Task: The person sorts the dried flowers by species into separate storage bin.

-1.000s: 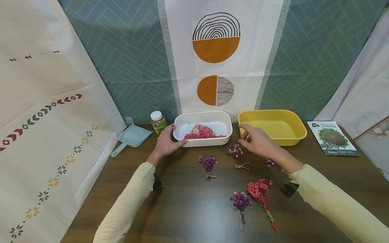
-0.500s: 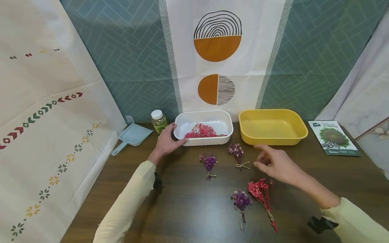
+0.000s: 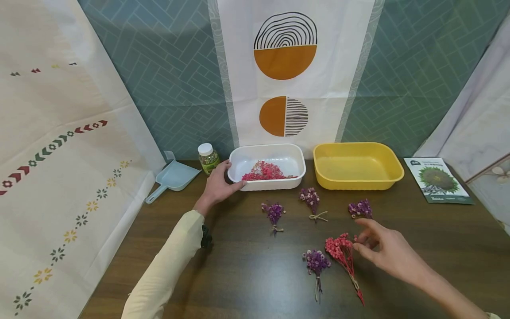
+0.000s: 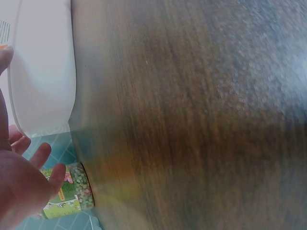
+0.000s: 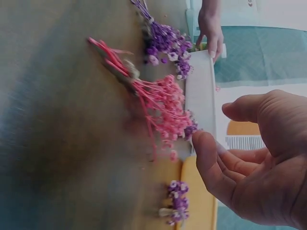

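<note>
The right hand (image 3: 384,246) holds nothing, thumb and fingers curved with a modest gap between them. It hovers beside a bunch of red dried flowers tied with twine (image 3: 340,248), which lies toward the front edge of the dark wooden worktop (image 3: 239,274), stems slanting frontward. Whether a fingertip touches its stray side sprig is not clear. The left hand (image 3: 218,185) holds the front left corner of a white plastic tub (image 3: 275,185), thumb on the front rim.

To take the red bunch well, the right hand should drop to the stems near the twine and pinch lightly there; the heads look brittle and would likely shed if squeezed. Gather the side sprig in, and lift straight up, since a bunch of purple dried flowers (image 3: 316,261) lies just beside it on the left. The left hand need only steady the tub, fingers clear of the white-capped clear jar (image 3: 208,158) near the back edge. Along that edge, right of the white tub, stands a yellow plastic tub (image 3: 356,182).
</note>
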